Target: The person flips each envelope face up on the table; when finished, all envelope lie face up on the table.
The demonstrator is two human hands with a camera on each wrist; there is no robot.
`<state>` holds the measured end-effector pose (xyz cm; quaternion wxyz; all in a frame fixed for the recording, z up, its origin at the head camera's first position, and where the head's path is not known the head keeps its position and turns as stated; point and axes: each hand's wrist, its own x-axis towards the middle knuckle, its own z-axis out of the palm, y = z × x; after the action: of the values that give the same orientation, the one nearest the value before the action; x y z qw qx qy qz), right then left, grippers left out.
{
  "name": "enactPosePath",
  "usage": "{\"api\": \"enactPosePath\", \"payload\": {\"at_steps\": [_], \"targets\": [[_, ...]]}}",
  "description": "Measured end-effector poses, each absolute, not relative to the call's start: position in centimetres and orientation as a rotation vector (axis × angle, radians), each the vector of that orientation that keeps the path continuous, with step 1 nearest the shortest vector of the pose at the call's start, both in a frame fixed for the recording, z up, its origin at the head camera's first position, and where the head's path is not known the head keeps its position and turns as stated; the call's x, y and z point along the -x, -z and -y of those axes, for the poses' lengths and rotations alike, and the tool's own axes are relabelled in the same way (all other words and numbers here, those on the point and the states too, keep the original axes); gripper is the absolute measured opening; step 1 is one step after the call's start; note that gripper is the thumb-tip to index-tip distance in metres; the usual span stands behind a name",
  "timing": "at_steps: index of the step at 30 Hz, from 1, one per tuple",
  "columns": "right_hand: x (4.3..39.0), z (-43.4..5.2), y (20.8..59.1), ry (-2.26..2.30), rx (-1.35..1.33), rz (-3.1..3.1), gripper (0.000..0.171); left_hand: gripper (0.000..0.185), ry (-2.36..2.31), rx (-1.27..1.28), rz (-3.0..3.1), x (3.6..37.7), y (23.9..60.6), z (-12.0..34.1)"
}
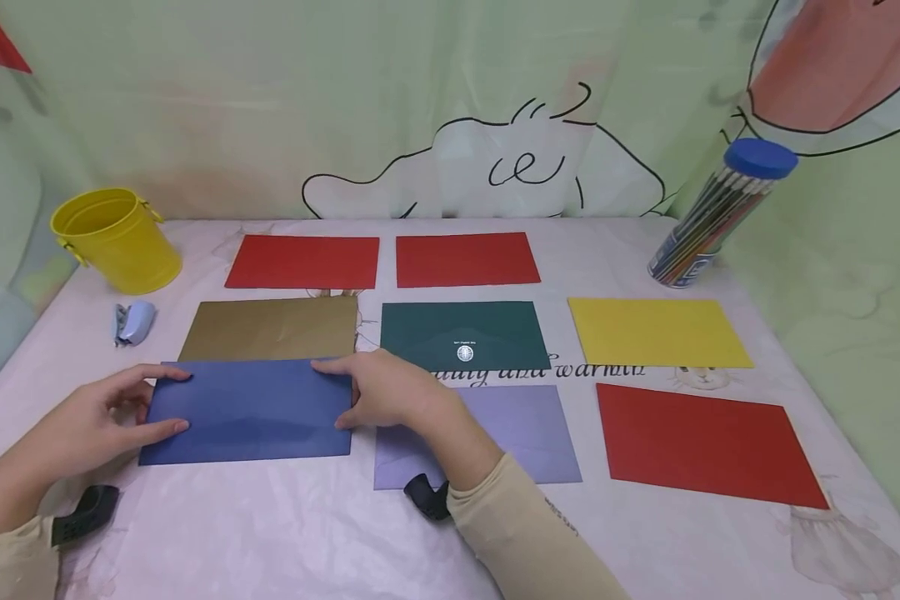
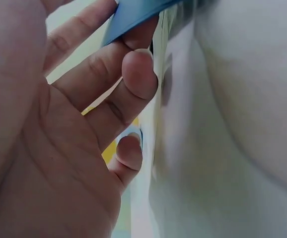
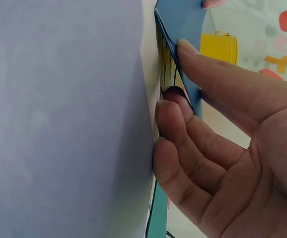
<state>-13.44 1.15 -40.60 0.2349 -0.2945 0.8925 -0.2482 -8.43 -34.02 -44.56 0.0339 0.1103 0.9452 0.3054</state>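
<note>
Both hands hold a flat blue paper envelope (image 1: pixel 251 412) by its two short sides, low over the tabletop at the left front. My left hand (image 1: pixel 97 425) pinches the left side, thumb on the upper face; in the left wrist view, fingers (image 2: pixel 99 69) reach beneath the blue paper. My right hand (image 1: pixel 390 387) grips the right side. Thumb above and a fingertip below the edge show in the right wrist view. Just behind lies a gold-brown envelope (image 1: pixel 270 327), its front edge overlapped by the blue one. A lilac envelope (image 1: pixel 517 433) lies partly hidden under my right forearm.
Two red envelopes (image 1: pixel 303 262) lie at the back. A dark green one (image 1: pixel 465 329) is in the middle; yellow (image 1: pixel 660 333) and red (image 1: pixel 705 442) ones lie right. A yellow bucket (image 1: pixel 120 242), a light blue stapler (image 1: pixel 132 323) and a blue-lidded pencil tube (image 1: pixel 712 221) stand around.
</note>
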Motion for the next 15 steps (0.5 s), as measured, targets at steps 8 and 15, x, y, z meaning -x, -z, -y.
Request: {"api": "enactPosePath", "payload": {"at_steps": [8, 15], "targets": [[13.11, -0.91, 40.60, 0.652, 0.782, -2.457, 0.070, 0.058, -0.941, -0.401, -2.913, 8.26, 45.04, 34.33], [12.69, -0.70, 40.49, 0.538, 0.743, -2.516, 0.069, 0.073, -0.792, -0.405, -2.948, 8.57, 44.81, 33.94]]}}
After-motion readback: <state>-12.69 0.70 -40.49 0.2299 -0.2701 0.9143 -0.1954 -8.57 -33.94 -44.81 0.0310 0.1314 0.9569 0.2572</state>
